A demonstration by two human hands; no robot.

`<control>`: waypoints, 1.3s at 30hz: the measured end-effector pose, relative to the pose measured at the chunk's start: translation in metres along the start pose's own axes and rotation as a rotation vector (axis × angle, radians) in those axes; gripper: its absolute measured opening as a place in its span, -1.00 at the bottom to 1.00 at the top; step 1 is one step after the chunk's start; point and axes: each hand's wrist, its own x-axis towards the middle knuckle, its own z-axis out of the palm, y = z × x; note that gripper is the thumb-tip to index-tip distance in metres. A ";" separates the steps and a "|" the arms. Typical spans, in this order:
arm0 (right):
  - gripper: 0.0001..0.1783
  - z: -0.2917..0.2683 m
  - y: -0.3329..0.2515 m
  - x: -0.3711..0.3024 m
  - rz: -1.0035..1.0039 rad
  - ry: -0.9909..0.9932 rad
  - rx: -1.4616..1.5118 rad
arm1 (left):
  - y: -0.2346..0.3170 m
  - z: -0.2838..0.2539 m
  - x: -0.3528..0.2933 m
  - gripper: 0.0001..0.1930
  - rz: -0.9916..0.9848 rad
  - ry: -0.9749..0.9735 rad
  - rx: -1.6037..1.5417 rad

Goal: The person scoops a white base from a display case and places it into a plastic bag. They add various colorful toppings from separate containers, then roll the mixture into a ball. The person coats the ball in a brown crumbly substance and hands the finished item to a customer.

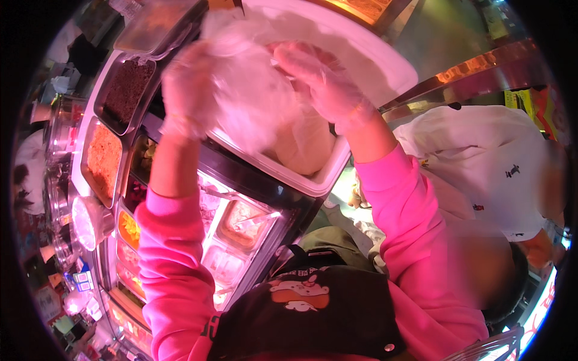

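Note:
My left hand (189, 90), in a clear plastic glove, grips the left side of a crumpled, see-through plastic bag (256, 99). The bag is smeared by motion and hangs over a long white tub (391, 66). My right hand (322, 84), gloved the same way, is at the bag's right side with its fingers stretched out over the tub. Below the bag, a smooth pale mass like dough (307, 147) shows in the tub's near end; the bag hides the rest.
Left of the tub, metal pans hold dark crumbs (126, 90), orange shreds (103, 157) and yellow pieces (128, 227). A lit case of food trays (244, 222) lies below my wrists. A person in a white shirt (475, 162) is close on my right. A wire whisk (494, 349) shows at lower right.

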 end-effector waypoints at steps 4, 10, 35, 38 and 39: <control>-0.65 -0.033 0.023 0.011 0.395 0.094 -0.956 | 0.012 -0.057 0.063 -0.66 0.225 0.380 0.630; -0.76 -0.045 0.101 0.002 0.400 -0.051 -1.575 | -0.016 -0.065 0.026 -0.38 0.272 0.151 1.839; -0.87 -0.016 0.025 -0.089 0.016 0.427 0.127 | -0.104 0.013 -0.054 -0.80 0.868 -0.555 1.171; -0.87 -0.031 0.018 -0.095 0.128 0.426 0.036 | -0.068 0.000 -0.046 -0.84 0.791 -0.281 0.989; -0.87 -0.033 0.015 -0.097 0.175 0.435 0.033 | -0.052 -0.001 -0.041 -0.82 0.911 -0.185 1.025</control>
